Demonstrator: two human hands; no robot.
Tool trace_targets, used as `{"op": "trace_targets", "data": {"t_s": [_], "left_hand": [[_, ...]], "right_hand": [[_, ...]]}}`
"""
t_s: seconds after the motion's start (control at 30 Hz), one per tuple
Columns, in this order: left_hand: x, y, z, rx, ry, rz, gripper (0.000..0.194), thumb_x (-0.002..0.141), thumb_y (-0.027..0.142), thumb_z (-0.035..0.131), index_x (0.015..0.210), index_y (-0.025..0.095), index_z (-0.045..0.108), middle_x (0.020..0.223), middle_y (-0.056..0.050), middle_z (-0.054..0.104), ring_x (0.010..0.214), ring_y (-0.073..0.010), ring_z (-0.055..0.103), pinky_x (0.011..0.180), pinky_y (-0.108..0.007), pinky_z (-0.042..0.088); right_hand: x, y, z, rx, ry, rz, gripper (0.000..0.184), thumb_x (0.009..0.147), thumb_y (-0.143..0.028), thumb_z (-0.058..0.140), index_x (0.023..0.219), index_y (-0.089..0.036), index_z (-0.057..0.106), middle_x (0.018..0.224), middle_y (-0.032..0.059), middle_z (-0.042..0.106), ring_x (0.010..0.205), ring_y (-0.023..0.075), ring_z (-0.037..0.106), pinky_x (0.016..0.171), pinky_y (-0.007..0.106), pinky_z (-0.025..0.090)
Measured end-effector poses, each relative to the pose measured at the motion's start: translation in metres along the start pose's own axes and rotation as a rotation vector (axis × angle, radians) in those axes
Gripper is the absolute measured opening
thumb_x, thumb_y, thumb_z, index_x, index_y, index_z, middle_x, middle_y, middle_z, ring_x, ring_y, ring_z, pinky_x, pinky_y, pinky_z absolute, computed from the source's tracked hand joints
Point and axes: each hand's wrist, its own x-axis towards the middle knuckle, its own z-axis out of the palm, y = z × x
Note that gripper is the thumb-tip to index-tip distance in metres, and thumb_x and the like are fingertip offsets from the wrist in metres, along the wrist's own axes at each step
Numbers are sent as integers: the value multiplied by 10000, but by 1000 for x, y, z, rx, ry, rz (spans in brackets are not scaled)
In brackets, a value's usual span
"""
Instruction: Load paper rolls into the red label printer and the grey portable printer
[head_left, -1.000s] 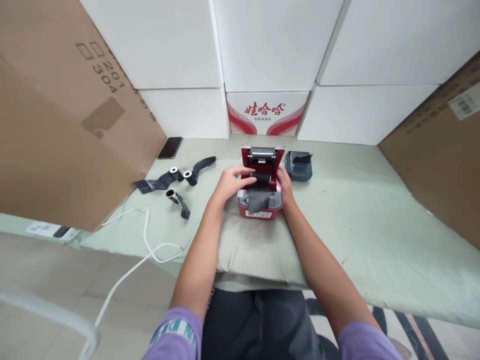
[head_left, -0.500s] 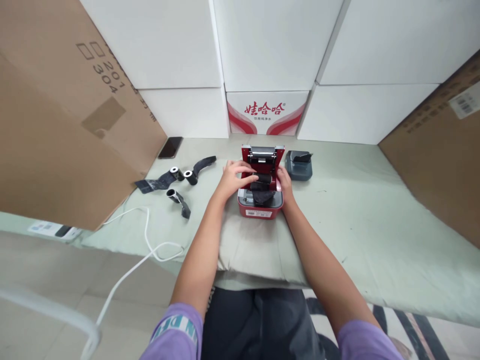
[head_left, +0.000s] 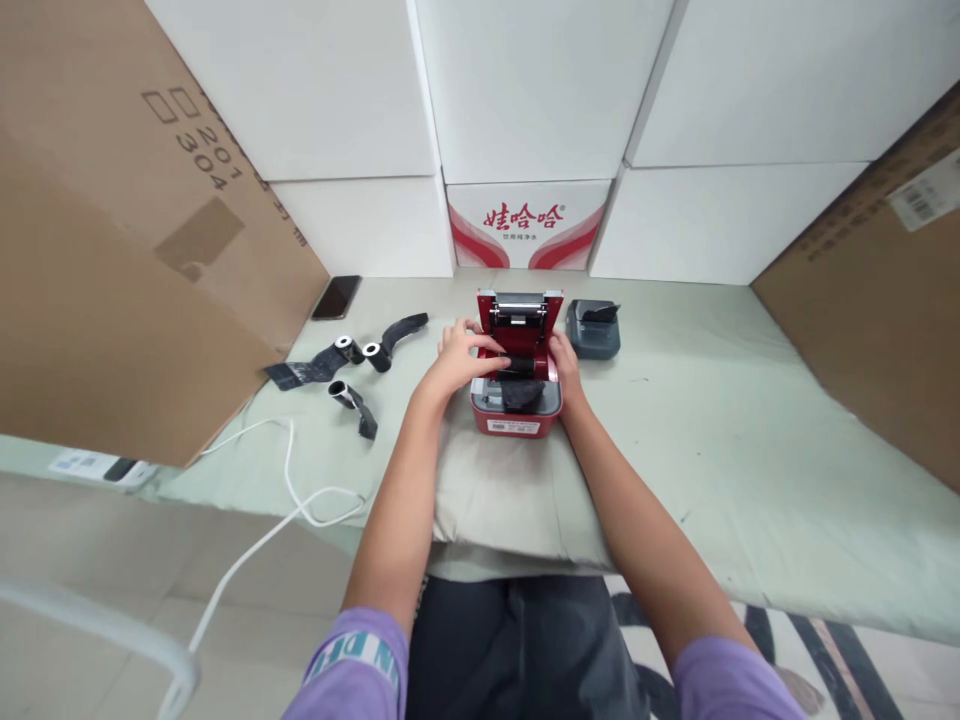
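A small red receipt printer (head_left: 508,428) stands on the cloth with its lid (head_left: 519,318) raised. Inside its compartment lies a black paper roll (head_left: 520,365), whose loose end hangs forward over the grey front rim. My left hand (head_left: 465,355) reaches in from the left, thumb and fingertips closed on the roll's left end. Along the printer's right side my right hand (head_left: 565,370) is wrapped, gripping it; some of its fingers are hidden behind the body.
A dark grey printer (head_left: 595,335) sits just right, black paper sticking out. Several partly unrolled black rolls (head_left: 377,357) lie left, with a phone (head_left: 337,297) and white cable (head_left: 292,470). White boxes (head_left: 525,90) line the back; cardboard stands left (head_left: 97,250) and right (head_left: 885,280).
The black roll has gone down deeper into the printer's compartment, with my left fingers following it. My right hand stays on the printer's side. The whole view has shifted slightly.
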Motion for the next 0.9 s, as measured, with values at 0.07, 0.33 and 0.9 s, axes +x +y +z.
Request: {"op": "trace_targets", "data": {"t_s": [0.07,0.33,0.9], "left_hand": [[0,2,0,20,-34,-20,198,741,415,827,919,328,813,1224,-54,483,1235,-317,426,1150,-525,305],[-5,-5,-3,-170,60,71,211,878,427,683,936,265,805,1123,-70,523,1188,-261,499,1151,-434,335],[-49,26,-12,-13,199,578,154,886,401,710,854,280,800,907,-37,596,915,-193,518,936,-411,403]], "right_hand": [[0,-1,0,-15,3,-1,469,827,-619,630,1140,-271,662,1261,55,703,1210,262,625,1123,451,446],[-3,-10,1,-58,24,-23,624,804,-609,657,1344,-303,590,1302,52,674,1233,266,615,1094,442,470],[-3,-35,4,-1,-8,-122,449,854,-643,528,1151,-317,612,1329,36,630,1268,257,573,1024,444,503]]}}
